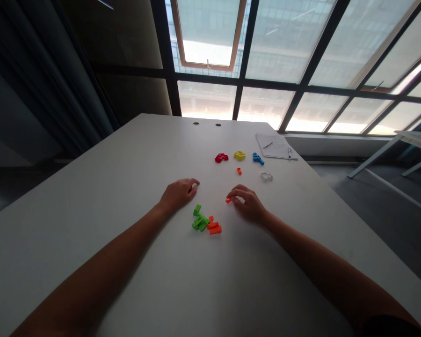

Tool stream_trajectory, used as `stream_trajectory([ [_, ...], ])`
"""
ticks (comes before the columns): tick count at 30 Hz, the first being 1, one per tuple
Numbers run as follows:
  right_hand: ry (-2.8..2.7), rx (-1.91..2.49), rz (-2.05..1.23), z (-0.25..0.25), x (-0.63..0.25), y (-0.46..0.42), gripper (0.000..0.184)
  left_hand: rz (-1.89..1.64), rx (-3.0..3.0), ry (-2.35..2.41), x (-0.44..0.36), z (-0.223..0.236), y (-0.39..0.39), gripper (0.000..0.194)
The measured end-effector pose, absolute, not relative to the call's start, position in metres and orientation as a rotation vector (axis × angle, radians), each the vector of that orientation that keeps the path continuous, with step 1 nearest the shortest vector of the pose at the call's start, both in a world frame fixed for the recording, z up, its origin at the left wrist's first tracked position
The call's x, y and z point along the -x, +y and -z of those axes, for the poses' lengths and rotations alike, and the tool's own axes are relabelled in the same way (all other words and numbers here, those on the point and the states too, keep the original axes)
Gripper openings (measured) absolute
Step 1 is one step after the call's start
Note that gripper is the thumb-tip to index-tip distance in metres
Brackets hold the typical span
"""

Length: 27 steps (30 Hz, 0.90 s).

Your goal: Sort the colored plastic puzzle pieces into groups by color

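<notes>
My right hand [248, 204] pinches a small orange block [228, 201] between thumb and fingertips, just over the white table. Resting on the table to the left is my left hand [178, 193], its fingers loosely curled, with a small gap between thumb and forefinger and nothing seen in it. Below and between the hands lies a pile of green blocks [200, 223], one green block [197, 210] at its upper end. Against its right side sit several orange blocks [214, 228]. Another orange block [239, 171] lies alone beyond my right hand.
Farther back on the table [154, 154] are a red cluster [221, 157], a yellow cluster [239, 155] and a blue cluster [257, 158] of blocks. A clear or whitish cluster [266, 177] lies nearer. Paper [275, 146] with pens is at the right edge.
</notes>
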State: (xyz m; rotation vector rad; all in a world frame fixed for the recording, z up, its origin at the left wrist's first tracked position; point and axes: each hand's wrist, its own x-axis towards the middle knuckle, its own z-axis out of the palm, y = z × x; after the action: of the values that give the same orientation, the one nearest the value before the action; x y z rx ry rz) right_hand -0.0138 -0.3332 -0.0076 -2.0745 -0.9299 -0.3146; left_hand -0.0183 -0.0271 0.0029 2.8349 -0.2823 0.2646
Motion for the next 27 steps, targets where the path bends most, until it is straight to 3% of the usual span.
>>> stream_trajectory([
  [4, -0.577, 2.442, 0.344, -0.006, -0.015, -0.361, 0.025, -0.268, -2.838, -0.292, 0.018, -0.003, -0.027, 0.035],
  [9, -0.561, 2.8, 0.012, -0.017, -0.036, -0.393, 0.022, -0.266, -2.839, -0.285, 0.017, -0.002, -0.027, 0.034],
  [12, -0.531, 2.868, 0.001, -0.014, -0.037, -0.396, 0.022, -0.263, -2.831, -0.289, 0.017, -0.001, -0.027, 0.034],
  [16, -0.495, 2.891, 0.149, -0.018, -0.035, -0.398, 0.038, -0.282, -2.831, -0.29, 0.017, 0.0, -0.027, 0.034],
  [22, -0.858, 2.904, 0.036, -0.045, -0.023, -0.413, 0.025, -0.278, -2.83, -0.284, 0.017, -0.001, -0.027, 0.034],
  [27, -1.024, 2.972, -0.055, -0.043, -0.015, -0.409, 0.026, -0.272, -2.833, -0.28, 0.017, -0.001, -0.027, 0.035],
])
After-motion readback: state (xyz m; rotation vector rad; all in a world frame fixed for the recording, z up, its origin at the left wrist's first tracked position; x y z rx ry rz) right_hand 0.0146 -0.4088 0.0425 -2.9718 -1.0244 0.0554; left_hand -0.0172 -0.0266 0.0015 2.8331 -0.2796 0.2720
